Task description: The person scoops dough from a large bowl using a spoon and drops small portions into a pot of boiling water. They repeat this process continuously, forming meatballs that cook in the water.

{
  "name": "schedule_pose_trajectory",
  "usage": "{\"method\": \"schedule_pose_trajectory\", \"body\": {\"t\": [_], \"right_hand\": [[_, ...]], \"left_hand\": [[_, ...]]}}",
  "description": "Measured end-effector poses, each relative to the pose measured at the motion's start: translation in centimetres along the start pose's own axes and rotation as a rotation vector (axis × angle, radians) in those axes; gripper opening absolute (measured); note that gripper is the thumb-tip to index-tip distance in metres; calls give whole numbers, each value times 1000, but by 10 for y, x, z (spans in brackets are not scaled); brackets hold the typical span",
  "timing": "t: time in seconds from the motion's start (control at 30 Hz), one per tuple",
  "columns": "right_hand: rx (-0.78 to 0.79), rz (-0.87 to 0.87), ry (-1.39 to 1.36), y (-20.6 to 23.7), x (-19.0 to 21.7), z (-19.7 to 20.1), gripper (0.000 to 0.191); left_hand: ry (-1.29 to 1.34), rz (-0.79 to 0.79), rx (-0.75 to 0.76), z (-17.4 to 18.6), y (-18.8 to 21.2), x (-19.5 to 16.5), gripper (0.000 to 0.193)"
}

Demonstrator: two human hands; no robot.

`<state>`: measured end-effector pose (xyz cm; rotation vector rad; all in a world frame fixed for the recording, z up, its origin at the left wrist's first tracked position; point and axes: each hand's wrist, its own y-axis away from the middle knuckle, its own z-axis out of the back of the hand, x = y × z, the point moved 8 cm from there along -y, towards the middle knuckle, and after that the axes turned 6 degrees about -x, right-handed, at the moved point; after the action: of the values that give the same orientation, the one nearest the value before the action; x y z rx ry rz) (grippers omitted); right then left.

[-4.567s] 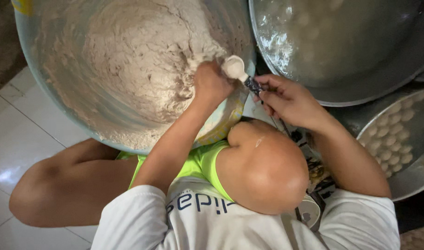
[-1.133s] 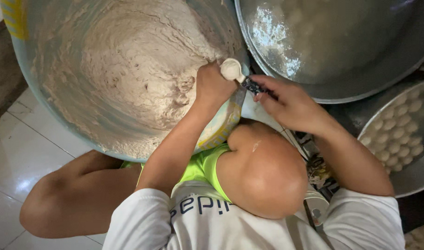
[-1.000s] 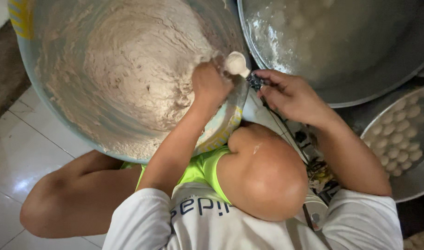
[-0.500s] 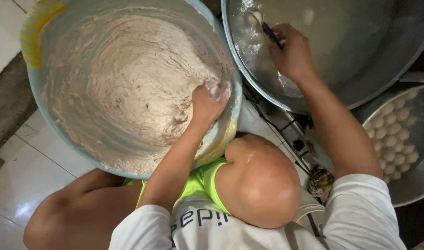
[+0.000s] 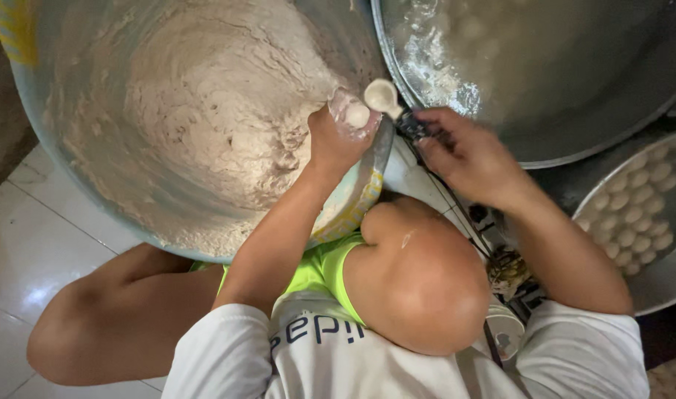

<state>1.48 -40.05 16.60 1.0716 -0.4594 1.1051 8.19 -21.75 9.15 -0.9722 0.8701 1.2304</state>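
Spoon (image 5: 383,97) in right hand (image 5: 467,155): bowl toward dough lump (image 5: 350,112), handle lower-right

No packages, signs or screens observed. Only lettering: dark blue print across white shirt (image 5: 330,355), at 6 o'clock, beneath neon-green shorts (image 5: 319,270).

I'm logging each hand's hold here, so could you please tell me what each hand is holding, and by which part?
The left hand squeezes a lump of dough out of its fist. The right hand holds a spoon by its dark handle, bowl against the dough.
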Motion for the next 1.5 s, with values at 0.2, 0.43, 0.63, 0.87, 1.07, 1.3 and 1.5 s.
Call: {"method": "schedule_pose_trajectory", "body": {"t": [0.2, 0.43, 0.63, 0.87, 1.07, 1.3, 1.5], "right_hand": [[93, 21, -49, 5, 5, -13, 38], [213, -188, -320, -13, -19, -13, 34], [8, -155, -343, -51, -34, 16, 30], [-382, 396, 415, -80, -18, 35, 34], [-440, 338, 490, -74, -19, 43, 34], [-523, 279, 271, -23, -23, 84, 33], [-514, 79, 408, 33, -55, 106, 37]], "left_hand": [[-90, 10, 137, -11, 1, 1, 20], [-479, 93, 220, -10, 4, 19, 44], [-526, 54, 150, 17, 12, 38, 38], [-648, 128, 108, 28, 20, 71, 37], [-630, 179, 211, 42, 5, 94, 18], [-558, 400, 187, 78, -37, 86, 37], [-649, 321, 20, 93, -55, 137, 41]]}}
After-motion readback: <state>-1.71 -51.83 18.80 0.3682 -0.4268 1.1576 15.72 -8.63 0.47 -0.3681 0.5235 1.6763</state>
